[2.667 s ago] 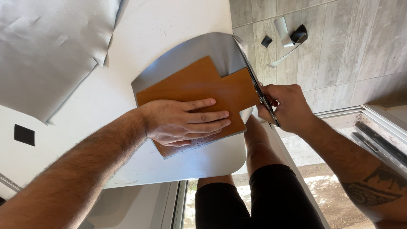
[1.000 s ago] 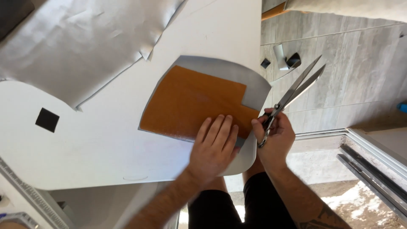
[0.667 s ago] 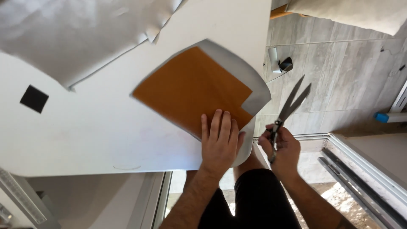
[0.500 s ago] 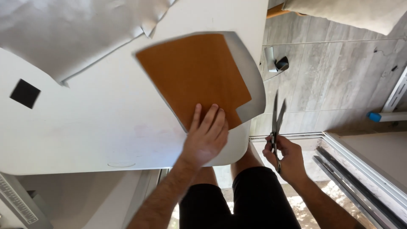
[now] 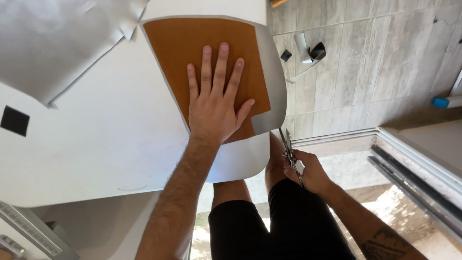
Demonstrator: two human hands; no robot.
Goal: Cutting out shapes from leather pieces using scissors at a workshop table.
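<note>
My left hand (image 5: 216, 98) lies flat with fingers spread on an orange-brown sheet (image 5: 180, 43) that rests on a larger grey sheet (image 5: 273, 82) on the white table (image 5: 96, 144). The grey sheet hangs a little past the table's right edge. My right hand (image 5: 308, 171) is below and to the right, off the table, gripping a pair of metal scissors (image 5: 288, 147). The blades point up toward the grey sheet's lower right corner and look nearly closed.
A big crumpled grey sheet (image 5: 53, 43) covers the table's top left. A small black square (image 5: 14, 120) lies at the left. Scraps and a black object (image 5: 310, 50) lie on the tiled floor. A sliding-door track (image 5: 414, 188) runs at the right. A ruler (image 5: 29, 231) sits bottom left.
The orange and grey sheets have turned and slid up the table under my left hand. My right hand with the scissors dropped lower and its blades came together.
</note>
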